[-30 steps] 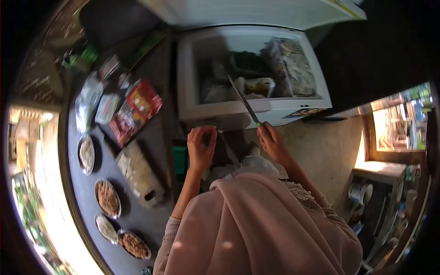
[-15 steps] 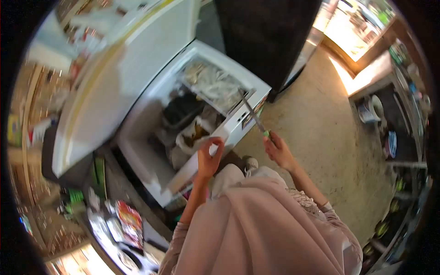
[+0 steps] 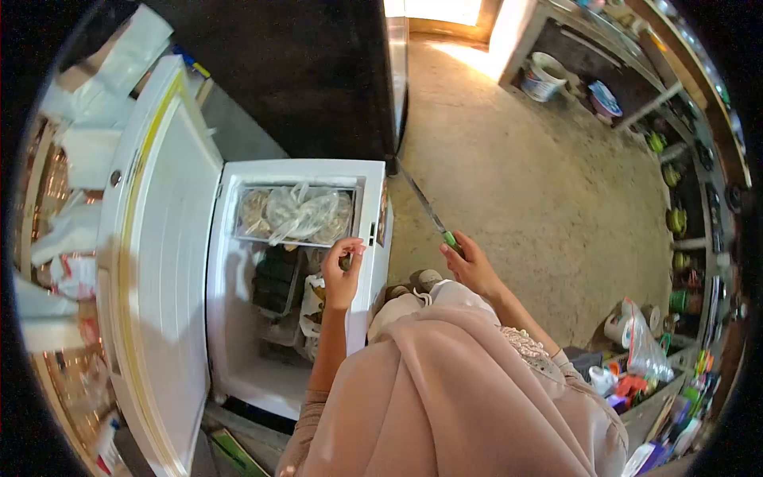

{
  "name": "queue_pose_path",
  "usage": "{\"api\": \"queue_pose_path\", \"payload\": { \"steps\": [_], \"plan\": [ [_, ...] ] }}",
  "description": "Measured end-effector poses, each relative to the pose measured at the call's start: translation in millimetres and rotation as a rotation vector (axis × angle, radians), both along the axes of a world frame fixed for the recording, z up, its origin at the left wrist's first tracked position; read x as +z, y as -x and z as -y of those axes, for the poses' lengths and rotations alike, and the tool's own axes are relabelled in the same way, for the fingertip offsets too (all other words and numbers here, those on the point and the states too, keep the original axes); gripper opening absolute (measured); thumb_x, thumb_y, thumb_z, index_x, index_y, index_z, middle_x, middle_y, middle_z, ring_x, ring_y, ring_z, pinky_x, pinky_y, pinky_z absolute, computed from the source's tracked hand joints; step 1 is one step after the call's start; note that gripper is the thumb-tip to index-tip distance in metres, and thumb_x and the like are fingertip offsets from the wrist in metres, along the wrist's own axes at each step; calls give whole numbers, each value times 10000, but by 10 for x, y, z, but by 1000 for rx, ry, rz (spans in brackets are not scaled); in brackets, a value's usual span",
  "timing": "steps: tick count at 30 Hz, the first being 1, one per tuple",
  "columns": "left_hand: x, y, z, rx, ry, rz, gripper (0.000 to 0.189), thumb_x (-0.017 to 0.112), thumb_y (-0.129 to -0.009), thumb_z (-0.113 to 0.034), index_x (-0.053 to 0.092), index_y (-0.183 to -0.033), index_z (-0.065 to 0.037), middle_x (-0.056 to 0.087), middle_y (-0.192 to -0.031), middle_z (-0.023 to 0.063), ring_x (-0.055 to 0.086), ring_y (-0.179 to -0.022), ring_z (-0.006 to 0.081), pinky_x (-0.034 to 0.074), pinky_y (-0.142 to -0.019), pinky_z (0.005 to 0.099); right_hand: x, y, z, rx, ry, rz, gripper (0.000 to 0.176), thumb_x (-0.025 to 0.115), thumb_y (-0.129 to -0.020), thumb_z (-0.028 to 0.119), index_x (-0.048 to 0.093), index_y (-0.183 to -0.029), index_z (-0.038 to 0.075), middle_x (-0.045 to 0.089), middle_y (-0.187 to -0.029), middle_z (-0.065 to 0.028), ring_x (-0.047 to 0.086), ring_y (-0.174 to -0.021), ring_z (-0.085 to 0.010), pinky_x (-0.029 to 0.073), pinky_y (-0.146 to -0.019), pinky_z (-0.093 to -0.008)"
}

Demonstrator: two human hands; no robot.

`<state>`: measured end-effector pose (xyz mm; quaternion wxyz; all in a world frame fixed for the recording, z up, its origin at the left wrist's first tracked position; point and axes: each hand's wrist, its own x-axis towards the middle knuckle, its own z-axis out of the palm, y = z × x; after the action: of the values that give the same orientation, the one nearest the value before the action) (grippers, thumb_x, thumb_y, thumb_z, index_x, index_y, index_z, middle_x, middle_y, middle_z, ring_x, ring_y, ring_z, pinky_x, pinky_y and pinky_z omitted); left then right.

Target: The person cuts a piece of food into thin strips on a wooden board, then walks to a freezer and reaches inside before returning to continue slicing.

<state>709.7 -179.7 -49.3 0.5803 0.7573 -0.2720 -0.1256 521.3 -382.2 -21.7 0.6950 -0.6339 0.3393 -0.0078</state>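
My right hand (image 3: 474, 269) is wrapped round the green handle of a knife (image 3: 427, 208), whose long blade points up and away over the floor. Above the front rim of an open chest freezer (image 3: 373, 310) hovers my left hand (image 3: 342, 277), its fingers loosely curled with a gap to the thumb and nothing visible in it. Near its fingertips, a wire basket (image 3: 238, 230) inside the freezer holds clear plastic bags (image 3: 302, 211). Lower down lie a dark container (image 3: 274, 278) and a white plastic bag (image 3: 310, 306), partly hidden by my left forearm.
The freezer lid (image 3: 163, 278) stands raised on the left. A tall dark cabinet or fridge (image 3: 294, 71) rises behind the freezer. To the right is the concrete floor (image 3: 524, 191), with a white bucket (image 3: 544, 77) under a counter and shelves of goods along the wall.
My view has turned to the right, so the freezer appears straighter and more of the shelves shows. My right hand still grips the knife, and my left hand stays over the freezer's front.
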Motion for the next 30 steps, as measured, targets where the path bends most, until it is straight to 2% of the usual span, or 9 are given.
{"api": "queue_pose_path", "payload": {
  "steps": [3,5,9,15,22,30],
  "plan": [
    [-245,-113,24,-94,26,-26,141,691,-961,-159,706,-1041,-44,738,-935,64,672,-873,166,475,-817,321,130,19,-135,-142,51,21,294,606,-1048,292,549,-1154,24,499,-801,5,452,-688,-87,393,-576,-273],
    [-172,-101,111,-152,5,-75,142,687,-964,-163,709,-1047,-50,738,-916,54,668,-866,158,468,-838,320,90,73,-203,-170,-25,41,274,604,-1049,285,552,-1138,32,492,-796,7,462,-678,-88,397,-571,-274],
    [-177,-121,231,-258,5,-19,161,682,-969,-184,715,-1047,-47,736,-927,51,665,-866,162,464,-841,319,106,137,-301,-230,-3,57,247,587,-1056,290,543,-1065,47,496,-781,6,454,-668,-84,390,-561,-272],
    [-222,-111,386,-343,40,-37,148,681,-968,-155,714,-1055,-39,734,-935,54,657,-854,156,480,-828,313,21,292,-366,-279,8,51,244,578,-1060,295,538,-1035,56,486,-744,11,443,-654,-80,382,-557,-272],
    [-278,-54,423,-371,70,-42,141,686,-961,-141,715,-1065,-50,729,-927,47,655,-844,154,481,-812,308,29,378,-413,-313,47,60,249,577,-1061,296,547,-1061,49,487,-756,11,453,-665,-78,388,-564,-265],
    [-265,-91,209,-300,61,-32,130,679,-967,-149,714,-1056,-61,739,-929,36,660,-859,138,467,-824,305,58,287,-478,-242,36,23,241,580,-1060,281,545,-1064,42,473,-756,10,430,-680,-81,379,-579,-277]
  ]
}}
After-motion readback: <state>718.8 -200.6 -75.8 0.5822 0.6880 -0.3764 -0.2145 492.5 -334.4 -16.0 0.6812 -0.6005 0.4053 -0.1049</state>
